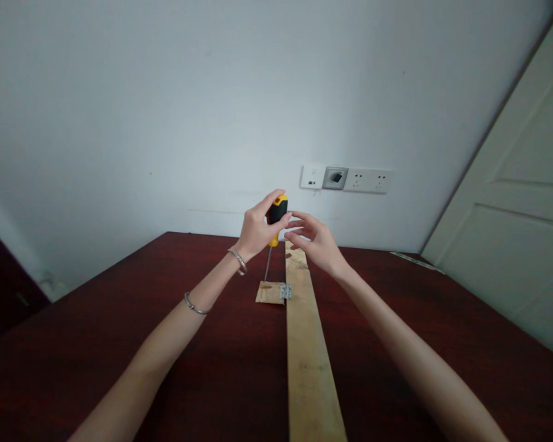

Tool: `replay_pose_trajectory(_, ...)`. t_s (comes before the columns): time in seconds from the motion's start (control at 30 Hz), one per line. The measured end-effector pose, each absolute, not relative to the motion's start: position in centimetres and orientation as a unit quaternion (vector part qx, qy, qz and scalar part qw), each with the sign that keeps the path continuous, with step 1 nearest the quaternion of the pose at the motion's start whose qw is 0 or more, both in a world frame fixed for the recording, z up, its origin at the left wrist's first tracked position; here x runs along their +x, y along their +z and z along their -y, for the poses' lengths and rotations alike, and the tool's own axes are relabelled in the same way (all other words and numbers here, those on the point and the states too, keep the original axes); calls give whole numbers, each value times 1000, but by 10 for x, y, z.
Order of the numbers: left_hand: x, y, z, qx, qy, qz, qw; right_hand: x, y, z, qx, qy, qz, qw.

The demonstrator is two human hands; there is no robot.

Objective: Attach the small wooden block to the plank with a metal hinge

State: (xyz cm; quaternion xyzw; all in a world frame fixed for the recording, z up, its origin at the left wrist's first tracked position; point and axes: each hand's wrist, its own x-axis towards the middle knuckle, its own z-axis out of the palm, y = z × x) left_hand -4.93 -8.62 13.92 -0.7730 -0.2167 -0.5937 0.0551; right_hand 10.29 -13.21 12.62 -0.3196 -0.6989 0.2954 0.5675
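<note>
My left hand (257, 229) is wrapped round the black and yellow handle of a screwdriver (274, 222), which stands upright. Its metal shaft points down onto a small wooden block (269, 293). A small metal hinge (285, 291) joins that block to a long wooden plank (308, 350) running away from me across the table. My right hand (314, 240) hovers just right of the handle with its fingers spread, fingertips near or touching the handle. Two thin bracelets sit on my left forearm.
A dark red-brown table (120, 344) carries the wood. Behind it is a white wall with a row of sockets (345, 178). A white door (516, 233) stands at the right. A dark piece of furniture (0, 288) shows at the left edge.
</note>
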Motion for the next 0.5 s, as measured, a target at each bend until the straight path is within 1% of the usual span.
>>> replay_pose_trajectory(0.27,-46,127,84,-742,-636,207,36,103,115,136,-272,325,681,597)
replay_pose_trajectory(0.4,-43,121,84,-734,-647,204,36,98,109,132,-262,350,674,595)
replay_pose_trajectory(0.5,-41,118,86,-731,-648,210,36,95,106,132,-257,338,682,596)
